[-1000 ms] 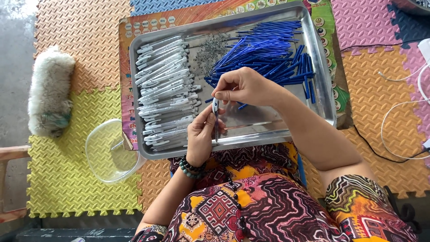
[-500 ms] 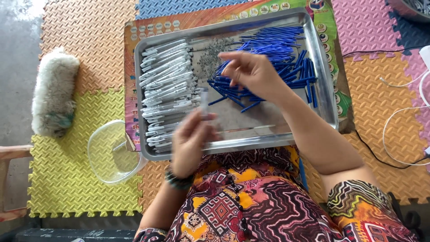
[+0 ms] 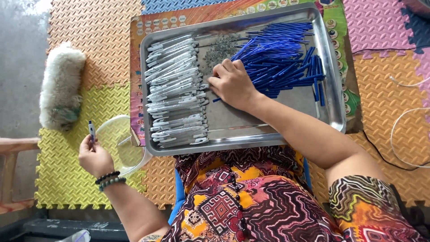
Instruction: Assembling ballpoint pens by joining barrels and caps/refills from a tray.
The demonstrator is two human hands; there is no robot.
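A small assembled pen with a blue tip (image 3: pixel 92 131) is pinched upright in the closed fingers of the left hand (image 3: pixel 95 157), just beside the clear plastic bowl (image 3: pixel 117 144) left of the shallow steel tray (image 3: pixel 333 85). The right hand (image 3: pixel 233 84) lies loosely curled on the heap of blue pen refills (image 3: pixel 282 58), nothing visibly gripped. Refills could be scattered by a careless sweep, or the pen dropped beside the bowl.

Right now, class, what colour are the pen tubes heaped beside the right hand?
Blue; the pen tubes show best in the head view.
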